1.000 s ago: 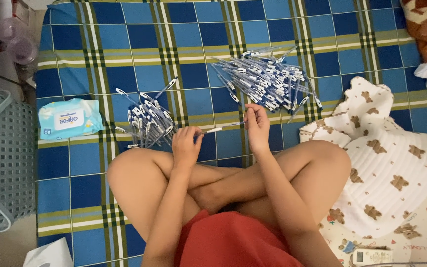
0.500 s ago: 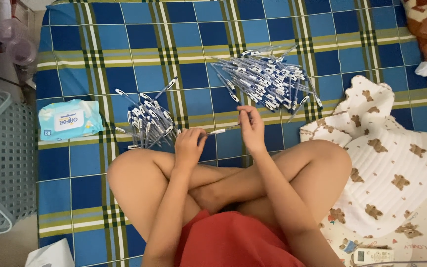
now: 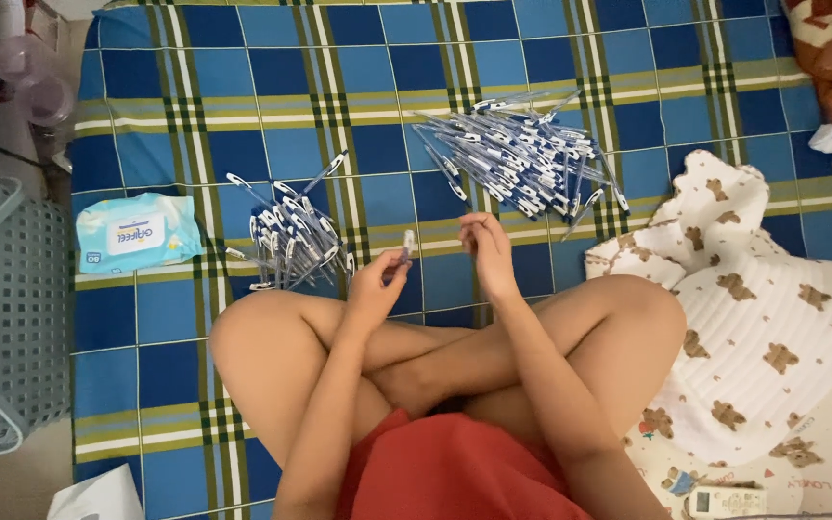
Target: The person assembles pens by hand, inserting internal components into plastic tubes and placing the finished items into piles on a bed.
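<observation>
While the person sits cross-legged on a blue checked mat (image 3: 416, 77), both hands meet just above the knees, where work can be done close to the body.

Left hand (image 3: 376, 287): fingers curled shut around a small pen part (image 3: 407, 241), pale and capped, held upright by its lower end so the tip stands free above the fingertips.

Right hand (image 3: 486, 252): fingers drawn together into a pinch just beside the pen part; whether anything sits between the fingertips is too small to tell.

Smaller pile of pens (image 3: 289, 239): loose heap of blue-and-white pens, lying on the mat just beyond the left knee, within easy reach of the left hand.

Larger pile of pens (image 3: 522, 154): denser, mostly aligned lengthwise, lying on the mat ahead of the right hand. The two heaps are kept well apart, one to each side, which reads as a way of separating one lot from the other.

Pack of wet wipes (image 3: 137, 231): flat, pale blue, on the mat's left part, apart from the pens.

Plastic basket (image 3: 2, 308): grey latticed wall, off the mat's left edge.

Quilted blanket (image 3: 772, 318): cream with brown bear print, bunched against the right knee.

Remote control (image 3: 724, 501): small, pale, at the lower right.
</observation>
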